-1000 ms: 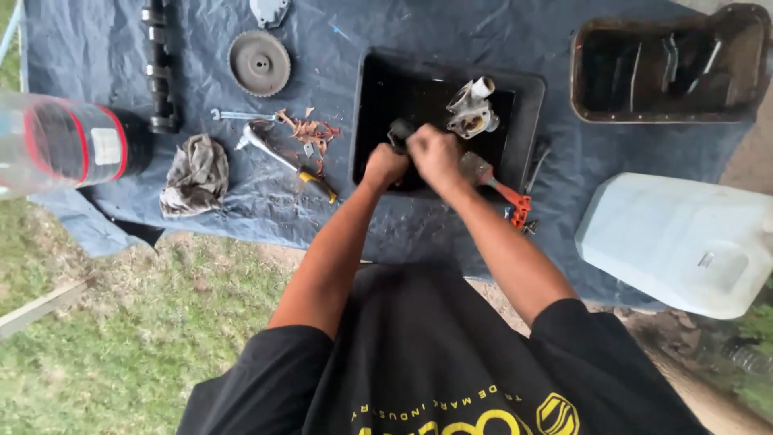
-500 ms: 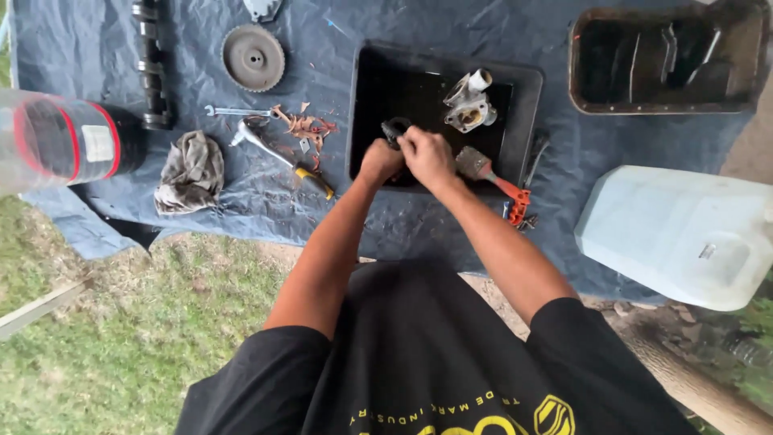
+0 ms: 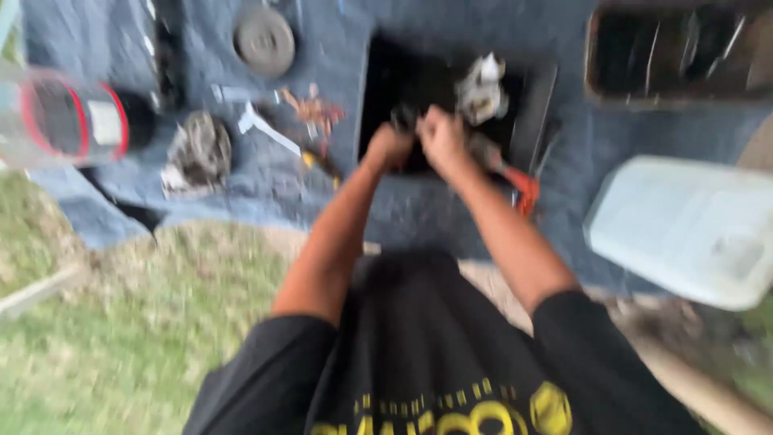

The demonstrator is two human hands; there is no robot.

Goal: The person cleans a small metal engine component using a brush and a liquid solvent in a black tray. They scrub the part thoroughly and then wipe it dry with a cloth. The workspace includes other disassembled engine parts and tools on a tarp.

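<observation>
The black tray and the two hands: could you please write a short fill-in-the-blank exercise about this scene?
1. Both hands, the left hand and the right hand, are over the black ____.
2. The tray lies on a ____ cloth.
3. The white plastic jug lies on the person's ____ side.
4. The round metal gear lies to the ____ of the tray.

Missing words: tray; blue; right; left

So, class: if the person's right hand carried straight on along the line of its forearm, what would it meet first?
Probably the pale metal part lying in the black tray. The right hand points up and slightly left over the tray; the picture is blurred and depth unclear, so this is a judgement.
</observation>
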